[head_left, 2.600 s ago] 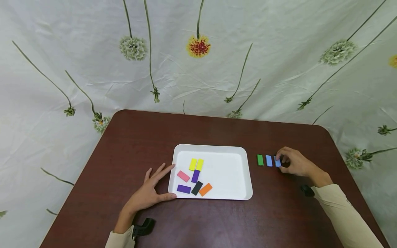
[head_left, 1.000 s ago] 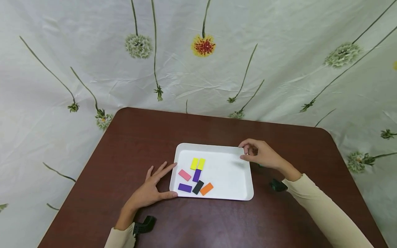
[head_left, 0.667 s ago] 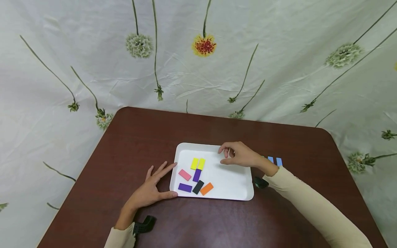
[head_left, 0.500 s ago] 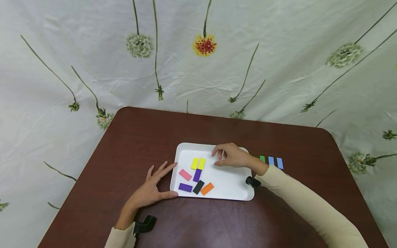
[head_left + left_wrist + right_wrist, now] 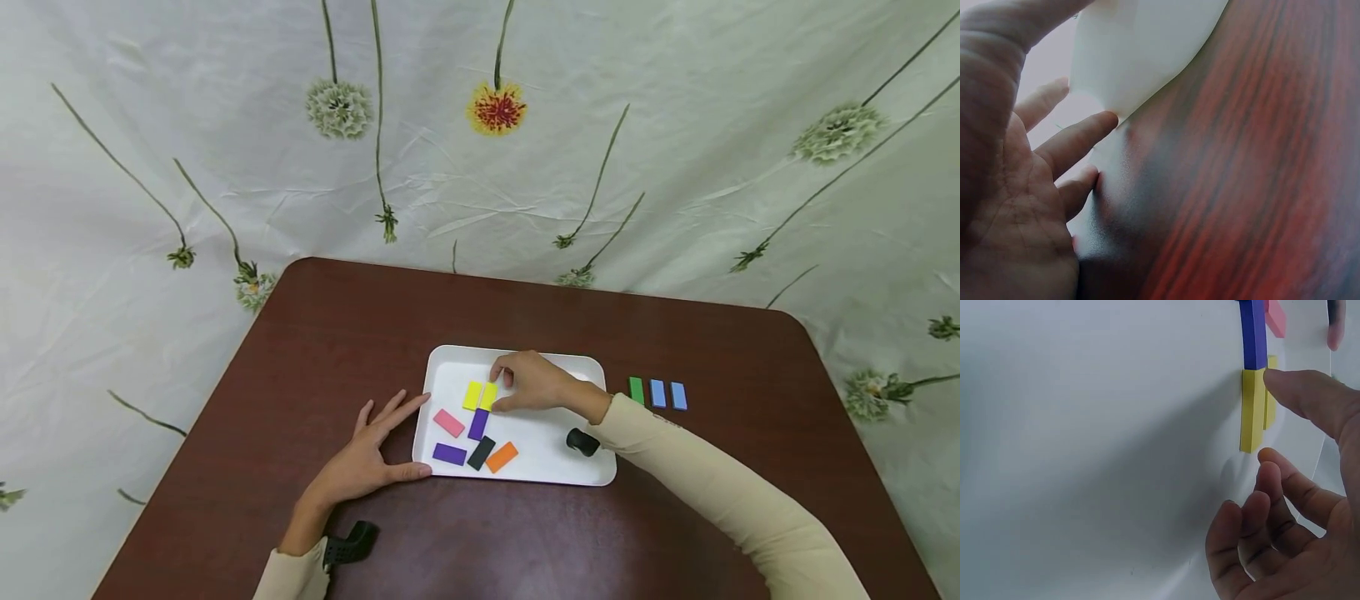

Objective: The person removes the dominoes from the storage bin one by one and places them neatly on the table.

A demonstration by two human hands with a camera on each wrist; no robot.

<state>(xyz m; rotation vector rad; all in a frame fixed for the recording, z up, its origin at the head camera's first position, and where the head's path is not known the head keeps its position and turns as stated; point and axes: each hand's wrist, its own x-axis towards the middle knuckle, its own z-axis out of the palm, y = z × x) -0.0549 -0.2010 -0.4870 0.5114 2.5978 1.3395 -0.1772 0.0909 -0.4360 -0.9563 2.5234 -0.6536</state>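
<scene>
My left hand (image 5: 360, 462) spreads its fingers at the left side of a white tray (image 5: 555, 450), thumb and index finger touching the rim. In the left wrist view, the left hand (image 5: 1022, 181) has its fingertips at the tray's edge. Over the tray, my right hand (image 5: 536, 383) reaches its thumb and index finger around the right yellow block (image 5: 489, 397). In the right wrist view, the thumb (image 5: 1297, 390) and index finger (image 5: 1297, 484) stand near opposite ends of that yellow block (image 5: 1251, 415); firm contact is not visible. Another yellow block (image 5: 472, 395) lies beside it.
In the tray lie a pink block (image 5: 449, 422), two purple blocks, one upright-set (image 5: 477, 425), a black block (image 5: 481, 452) and an orange block (image 5: 502, 457). Right of the tray, a green block (image 5: 636, 389) and two blue blocks (image 5: 668, 395) stand in a row on the brown table (image 5: 360, 333).
My right hand has let go of the far-right blue block and moved left across the tray to the right yellow block. The left hand has stayed at the tray's rim.
</scene>
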